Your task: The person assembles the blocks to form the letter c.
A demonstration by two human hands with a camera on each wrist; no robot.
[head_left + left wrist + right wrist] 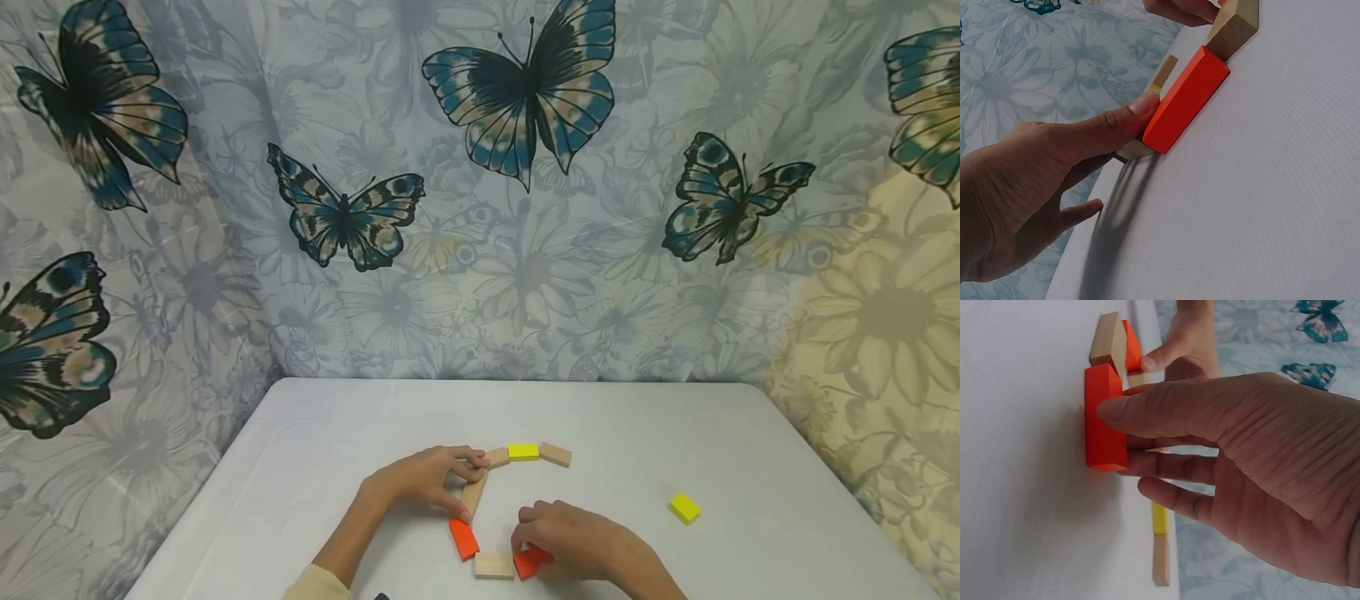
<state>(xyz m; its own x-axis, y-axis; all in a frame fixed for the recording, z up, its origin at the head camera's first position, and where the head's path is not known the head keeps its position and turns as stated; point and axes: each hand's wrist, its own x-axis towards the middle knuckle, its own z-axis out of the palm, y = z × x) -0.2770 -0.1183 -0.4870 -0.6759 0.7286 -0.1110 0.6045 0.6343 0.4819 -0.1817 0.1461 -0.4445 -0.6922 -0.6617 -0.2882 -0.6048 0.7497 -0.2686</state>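
Note:
Wooden blocks lie in a curved, open row on the white table. My left hand (429, 479) spans a plain wooden block (474, 495) on the row's left side, fingers at its far end and thumb at its near end. That thumb sits right at the end of a red block (1188, 100). Another plain block (493, 567) lies at the near side of the curve. Beside its right end, my right hand (577, 540) pinches a second red block (1100, 440) between thumb and fingers, low at the table surface.
At the far end of the curve are a plain block (498, 457), a yellow block (522, 452) and another plain block (556, 454). A loose yellow block (684, 508) lies off to the right. Butterfly-printed cloth (525, 333) hangs behind the table (337, 417).

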